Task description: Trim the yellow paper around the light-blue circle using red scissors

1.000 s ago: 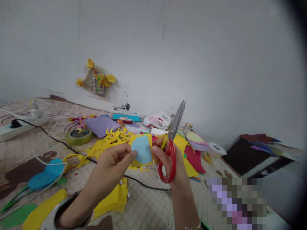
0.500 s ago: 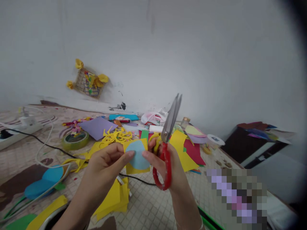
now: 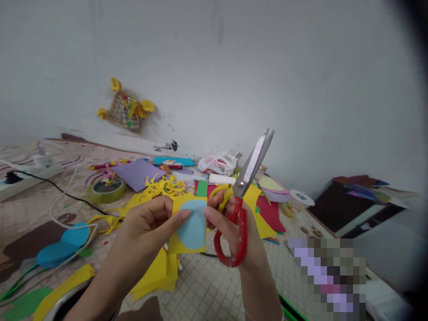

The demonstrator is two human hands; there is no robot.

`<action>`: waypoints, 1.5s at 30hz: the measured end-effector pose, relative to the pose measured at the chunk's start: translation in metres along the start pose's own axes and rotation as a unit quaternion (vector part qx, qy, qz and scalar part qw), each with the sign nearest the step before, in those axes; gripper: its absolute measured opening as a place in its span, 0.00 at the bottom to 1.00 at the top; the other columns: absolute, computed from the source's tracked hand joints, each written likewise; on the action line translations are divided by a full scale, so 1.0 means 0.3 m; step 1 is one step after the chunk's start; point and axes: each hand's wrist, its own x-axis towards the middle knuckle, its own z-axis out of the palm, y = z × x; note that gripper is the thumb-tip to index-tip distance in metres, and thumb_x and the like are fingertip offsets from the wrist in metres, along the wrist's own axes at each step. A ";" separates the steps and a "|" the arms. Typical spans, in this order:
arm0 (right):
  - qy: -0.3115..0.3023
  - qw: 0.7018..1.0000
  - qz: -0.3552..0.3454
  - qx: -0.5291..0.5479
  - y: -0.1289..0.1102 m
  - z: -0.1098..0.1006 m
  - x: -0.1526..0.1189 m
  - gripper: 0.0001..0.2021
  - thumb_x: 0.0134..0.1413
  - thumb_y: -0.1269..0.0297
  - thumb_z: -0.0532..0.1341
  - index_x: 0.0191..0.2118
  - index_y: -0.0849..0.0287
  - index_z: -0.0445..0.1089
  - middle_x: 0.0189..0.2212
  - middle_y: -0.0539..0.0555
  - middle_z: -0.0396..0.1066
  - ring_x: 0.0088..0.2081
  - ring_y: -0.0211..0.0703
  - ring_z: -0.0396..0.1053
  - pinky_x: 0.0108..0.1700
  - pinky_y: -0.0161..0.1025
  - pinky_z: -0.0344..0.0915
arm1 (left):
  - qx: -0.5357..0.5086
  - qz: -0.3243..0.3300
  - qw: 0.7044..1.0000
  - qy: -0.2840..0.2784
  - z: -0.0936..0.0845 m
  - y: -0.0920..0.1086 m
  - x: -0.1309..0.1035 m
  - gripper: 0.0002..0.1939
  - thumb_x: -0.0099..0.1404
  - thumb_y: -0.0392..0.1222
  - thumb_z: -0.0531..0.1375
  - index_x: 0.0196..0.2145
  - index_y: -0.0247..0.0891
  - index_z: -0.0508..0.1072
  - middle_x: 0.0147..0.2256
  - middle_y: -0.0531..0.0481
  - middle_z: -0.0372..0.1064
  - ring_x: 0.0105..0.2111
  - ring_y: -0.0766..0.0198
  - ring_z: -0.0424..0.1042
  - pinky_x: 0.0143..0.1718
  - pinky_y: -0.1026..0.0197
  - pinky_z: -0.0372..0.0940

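My left hand (image 3: 150,227) pinches a yellow paper square (image 3: 176,243) with a light blue rounded piece (image 3: 192,225) lying on its face, my thumb pressing on the blue. On the right edge of the papers rests the thumb of my right hand (image 3: 230,218). That hand also carries scissors with red handles (image 3: 243,232), their blades (image 3: 256,162) pointing up and slightly parted. Yellow scissor handles (image 3: 225,196) show between its fingers. Below the papers lies a stack of yellow sheets (image 3: 157,276).
Yellow scraps (image 3: 165,186), a purple sheet (image 3: 140,174) and a tape roll (image 3: 109,189) lie behind on the table. Cables run from a power strip (image 3: 30,178) at left. Red paper (image 3: 270,214) is at right, blue paper ovals (image 3: 55,254) at left.
The papers have turned a little and sit slightly lower. The scissors have tilted further to the right, and their blades look wider apart. The view has shifted slightly.
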 end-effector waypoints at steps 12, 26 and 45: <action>0.012 1.000 0.019 0.011 -0.021 -0.003 0.000 0.11 0.51 0.63 0.71 0.28 0.54 0.67 0.24 0.44 0.66 0.24 0.36 0.65 0.27 0.35 0.67 | -0.034 -0.040 0.998 -0.028 0.001 0.002 -0.005 0.19 0.50 0.51 0.74 0.21 0.41 0.70 0.19 0.56 0.69 0.20 0.67 0.66 0.20 0.67 0.61; 0.039 0.999 0.011 0.015 -0.022 0.020 -0.005 0.12 0.51 0.63 0.72 0.32 0.53 0.67 0.25 0.44 0.69 0.25 0.38 0.69 0.28 0.36 0.71 | -0.148 -0.065 0.984 -0.068 0.019 0.007 -0.017 0.13 0.53 0.48 0.78 0.31 0.41 0.81 0.25 0.58 0.77 0.24 0.68 0.72 0.27 0.69 0.69; 0.048 0.998 -0.012 -0.028 -0.030 0.024 -0.004 0.09 0.50 0.66 0.68 0.30 0.53 0.66 0.22 0.43 0.67 0.22 0.36 0.66 0.24 0.34 0.68 | -0.172 -0.090 0.973 -0.122 0.047 0.007 -0.032 0.10 0.56 0.48 0.77 0.29 0.42 0.84 0.23 0.57 0.78 0.21 0.70 0.70 0.21 0.70 0.64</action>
